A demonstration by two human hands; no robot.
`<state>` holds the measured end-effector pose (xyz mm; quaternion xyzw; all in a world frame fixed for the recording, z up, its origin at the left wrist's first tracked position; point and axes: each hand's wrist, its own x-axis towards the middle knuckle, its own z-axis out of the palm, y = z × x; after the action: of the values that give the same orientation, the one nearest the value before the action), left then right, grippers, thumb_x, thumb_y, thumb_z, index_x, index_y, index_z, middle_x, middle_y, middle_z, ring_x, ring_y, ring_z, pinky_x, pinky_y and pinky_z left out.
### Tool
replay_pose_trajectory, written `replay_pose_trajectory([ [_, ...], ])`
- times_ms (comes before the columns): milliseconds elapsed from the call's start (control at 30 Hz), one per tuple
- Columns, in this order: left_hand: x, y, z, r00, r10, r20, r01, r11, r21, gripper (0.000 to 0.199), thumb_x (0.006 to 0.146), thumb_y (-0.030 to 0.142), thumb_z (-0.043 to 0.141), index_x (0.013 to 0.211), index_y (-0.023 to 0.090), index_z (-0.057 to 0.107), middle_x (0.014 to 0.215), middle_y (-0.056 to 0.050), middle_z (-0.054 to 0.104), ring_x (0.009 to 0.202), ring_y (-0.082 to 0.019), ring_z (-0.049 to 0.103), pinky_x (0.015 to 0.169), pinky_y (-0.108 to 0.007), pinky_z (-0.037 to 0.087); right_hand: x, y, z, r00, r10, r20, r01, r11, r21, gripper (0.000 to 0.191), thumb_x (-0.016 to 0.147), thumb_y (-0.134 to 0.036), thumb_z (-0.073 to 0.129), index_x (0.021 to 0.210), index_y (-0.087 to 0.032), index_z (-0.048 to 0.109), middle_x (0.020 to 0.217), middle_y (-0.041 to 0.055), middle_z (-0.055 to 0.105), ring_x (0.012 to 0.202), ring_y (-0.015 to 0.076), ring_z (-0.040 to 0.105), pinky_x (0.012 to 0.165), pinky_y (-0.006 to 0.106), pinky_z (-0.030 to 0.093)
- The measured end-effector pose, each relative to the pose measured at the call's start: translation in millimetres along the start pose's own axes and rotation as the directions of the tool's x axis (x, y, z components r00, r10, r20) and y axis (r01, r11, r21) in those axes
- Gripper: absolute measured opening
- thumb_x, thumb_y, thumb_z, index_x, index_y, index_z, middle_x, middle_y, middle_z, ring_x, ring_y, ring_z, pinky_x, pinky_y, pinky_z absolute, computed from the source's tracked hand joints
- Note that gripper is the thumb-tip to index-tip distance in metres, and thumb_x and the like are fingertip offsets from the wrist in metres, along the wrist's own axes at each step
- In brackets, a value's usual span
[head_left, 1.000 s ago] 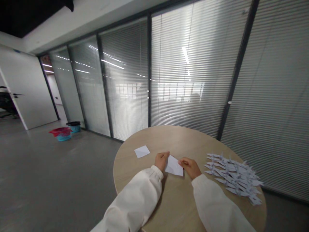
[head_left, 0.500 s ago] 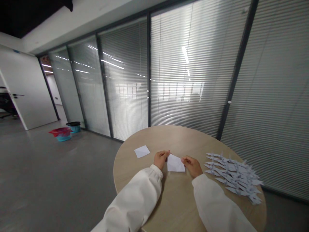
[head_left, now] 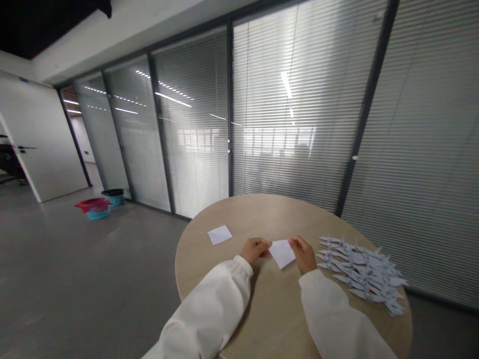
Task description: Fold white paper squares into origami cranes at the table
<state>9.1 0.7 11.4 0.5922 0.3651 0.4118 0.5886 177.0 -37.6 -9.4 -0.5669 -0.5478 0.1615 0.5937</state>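
Between my hands is a white square of paper (head_left: 282,253), turned with one corner pointing down toward me. My left hand (head_left: 256,249) pinches its left corner, thumb and finger pressed together. On the right side, my right hand (head_left: 304,253) grips the paper's upper right edge with closed fingers. Whether the paper touches the tabletop I cannot tell. A stack or sheet of white paper (head_left: 220,235) lies flat on the table to the left of my left hand. To the right of my right hand sit several folded paper cranes (head_left: 362,271) in rows.
The round wooden table (head_left: 269,209) stands close to a glass partition with blinds (head_left: 292,99). On the floor at the left are a blue bin with a red liner (head_left: 96,208) and a blue bin with a black liner (head_left: 114,196). Farther left, a white door (head_left: 45,139) stands ajar.
The paper has turned so that a corner points down, and it has shifted slightly right. Both hands moved a little to the right with it, each still gripping it.
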Motion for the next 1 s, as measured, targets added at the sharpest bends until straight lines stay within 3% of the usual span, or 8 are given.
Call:
replay_pose_trajectory([
  [300, 0.0, -12.5, -2.5, 0.979, 0.135, 0.149, -0.175, 0.939, 0.297, 0.043, 0.059, 0.05, 0.059, 0.063, 0.007, 0.062, 0.049, 0.001, 0.047, 0.046, -0.006, 0.037, 0.045, -0.019, 0.027, -9.6, -19.1, 3.4, 0.975, -0.093, 0.202, 0.107, 0.993, -0.059, 0.032, 0.074, -0.044, 0.044, 0.069, -0.016, 0.059, 0.063, 0.0024, 0.06, 0.06, 0.0148, 0.053, 0.055, 0.022, 0.039],
  [567, -3.4, -12.0, 0.4, 0.973, 0.162, 0.162, -0.198, 0.95, 0.24, 0.042, 0.06, 0.051, 0.058, 0.06, 0.008, 0.059, 0.047, 0.002, 0.045, 0.044, -0.006, 0.036, 0.043, -0.019, 0.025, -7.7, -19.8, 1.0, 0.976, -0.075, 0.205, 0.092, 0.993, -0.076, 0.031, 0.072, -0.044, 0.047, 0.066, -0.016, 0.061, 0.062, 0.0035, 0.061, 0.058, 0.016, 0.053, 0.054, 0.023, 0.039],
  [667, -1.5, -10.8, 0.3, 0.982, 0.145, 0.118, -0.164, 0.971, 0.174, 0.041, 0.059, 0.051, 0.059, 0.061, 0.009, 0.057, 0.047, 0.002, 0.045, 0.042, -0.006, 0.037, 0.042, -0.018, 0.026, -8.2, -20.1, 1.7, 0.975, -0.085, 0.206, 0.088, 0.996, -0.002, 0.03, 0.075, -0.04, 0.045, 0.087, -0.017, 0.061, 0.078, 0.0056, 0.063, 0.071, 0.0178, 0.055, 0.062, 0.025, 0.043],
  [767, 2.6, -9.8, -2.6, 0.995, 0.097, -0.009, -0.096, 0.989, 0.113, 0.042, 0.058, 0.053, 0.059, 0.065, 0.011, 0.056, 0.047, 0.002, 0.046, 0.04, -0.006, 0.039, 0.038, -0.018, 0.027, -9.8, -23.4, 1.2, 0.97, -0.161, 0.184, 0.149, 0.986, 0.08, 0.037, 0.076, -0.032, 0.044, 0.111, -0.021, 0.052, 0.099, 0.0068, 0.057, 0.087, 0.0186, 0.053, 0.072, 0.028, 0.044],
  [900, 8.4, -10.2, -7.9, 0.981, 0.037, -0.192, -0.038, 0.999, -0.001, 0.042, 0.056, 0.054, 0.059, 0.068, 0.015, 0.053, 0.05, 0.003, 0.05, 0.04, -0.008, 0.045, 0.036, -0.017, 0.031, -11.8, -25.4, 2.2, 0.918, -0.312, 0.246, 0.298, 0.95, 0.091, 0.033, 0.073, -0.02, 0.045, 0.102, -0.025, 0.059, 0.108, 0.0057, 0.049, 0.103, 0.0192, 0.045, 0.085, 0.032, 0.04],
  [1000, 10.7, -11.6, -9.6, 0.977, 0.014, -0.212, -0.029, 0.997, -0.069, 0.042, 0.056, 0.054, 0.06, 0.07, 0.015, 0.052, 0.05, 0.002, 0.053, 0.041, -0.009, 0.048, 0.038, -0.017, 0.033, -12.1, -21.0, 5.3, 0.888, -0.37, 0.275, 0.365, 0.928, 0.071, 0.029, 0.07, -0.016, 0.049, 0.093, -0.025, 0.063, 0.108, 0.0048, 0.047, 0.104, 0.0186, 0.044, 0.093, 0.035, 0.033],
])
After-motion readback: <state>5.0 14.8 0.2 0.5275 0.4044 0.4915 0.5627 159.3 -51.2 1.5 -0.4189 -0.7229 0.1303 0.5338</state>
